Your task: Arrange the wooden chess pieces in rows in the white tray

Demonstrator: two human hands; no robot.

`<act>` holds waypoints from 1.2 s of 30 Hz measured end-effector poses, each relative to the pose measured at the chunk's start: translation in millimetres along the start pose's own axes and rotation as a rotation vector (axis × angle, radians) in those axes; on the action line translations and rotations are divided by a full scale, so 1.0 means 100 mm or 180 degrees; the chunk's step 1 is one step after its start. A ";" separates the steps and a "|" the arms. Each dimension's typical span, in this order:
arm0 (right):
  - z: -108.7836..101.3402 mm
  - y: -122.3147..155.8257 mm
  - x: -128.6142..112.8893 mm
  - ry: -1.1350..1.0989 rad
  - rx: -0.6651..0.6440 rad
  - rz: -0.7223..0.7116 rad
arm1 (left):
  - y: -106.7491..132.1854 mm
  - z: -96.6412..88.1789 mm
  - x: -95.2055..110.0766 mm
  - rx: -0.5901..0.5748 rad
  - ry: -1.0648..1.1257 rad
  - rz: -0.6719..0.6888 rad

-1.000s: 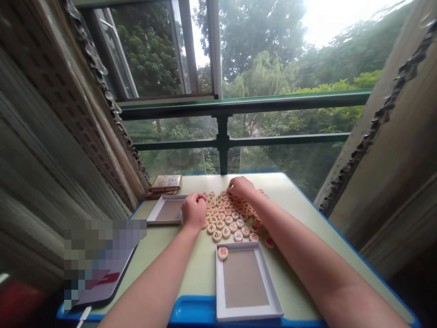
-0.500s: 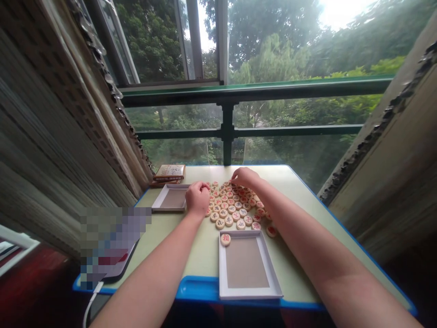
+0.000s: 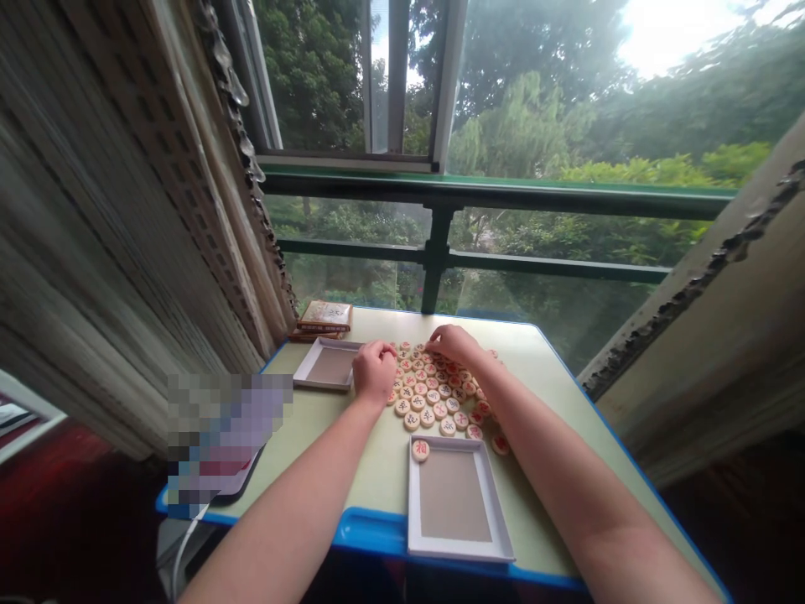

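Observation:
Many round wooden xiangqi pieces (image 3: 433,396) with red and black characters lie face up in a flat cluster on the table. My left hand (image 3: 376,372) rests at the cluster's left edge, fingers curled in; what they may hold is hidden. At the far side of the cluster my right hand (image 3: 454,345) reaches down, its fingertips pinched together among the pieces. Whether a piece is between them is hidden. A shallow white box tray (image 3: 501,503) stands near the front edge, with one red-marked xiangqi piece (image 3: 421,450) in its far left corner.
Another shallow box tray (image 3: 302,372) lies left of my left hand. Behind it is a small stack of boxes (image 3: 325,315). A blurred-out device with a white cable (image 3: 189,537) lies at the table's left. Curtains (image 3: 144,252) and a green railing (image 3: 503,195) border the table (image 3: 327,470).
The view has shifted and tilted a little, so everything sits slightly differently in the picture. Both hands stay at about the same spots by the cluster; the piece in the tray has not moved.

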State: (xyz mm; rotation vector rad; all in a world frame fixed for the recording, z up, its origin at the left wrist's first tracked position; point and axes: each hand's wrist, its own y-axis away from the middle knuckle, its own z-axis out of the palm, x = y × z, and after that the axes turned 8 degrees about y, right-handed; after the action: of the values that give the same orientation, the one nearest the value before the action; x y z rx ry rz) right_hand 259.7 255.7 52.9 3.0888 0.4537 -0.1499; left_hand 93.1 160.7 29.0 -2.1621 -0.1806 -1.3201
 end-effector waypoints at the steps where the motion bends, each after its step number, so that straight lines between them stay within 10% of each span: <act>1: 0.00 0.00 -0.01 -0.0023 0.0019 -0.0018 | 0.00 0.00 -0.01 -0.0003 -0.0002 0.0063; 9: -0.18 0.23 -0.10 -0.0147 0.0322 -0.0462 | 0.04 -0.03 0.02 -0.0261 -0.0461 0.0624; 14: -0.33 1.01 -0.17 -0.0520 0.0532 -0.0844 | 0.19 -0.12 0.16 -0.1157 -0.0844 0.1652; 21: -0.10 2.20 -0.54 -0.0057 0.0399 -0.0433 | 0.37 -0.39 0.37 -0.2034 -0.0627 0.0989; 28: 0.10 2.31 -0.55 -0.0246 0.0662 -0.0299 | 0.93 -0.62 0.12 -0.1651 -0.0044 0.0429; 36: 0.10 2.39 -0.61 -0.0375 0.0697 -0.0214 | 0.97 -0.60 0.06 -0.2010 -0.0323 0.0662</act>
State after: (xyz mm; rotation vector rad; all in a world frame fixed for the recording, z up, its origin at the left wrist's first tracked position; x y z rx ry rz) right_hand 269.5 9.5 49.1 3.2529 0.5730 -0.4069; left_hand 89.1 47.7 13.7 -2.6726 0.4734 -1.2566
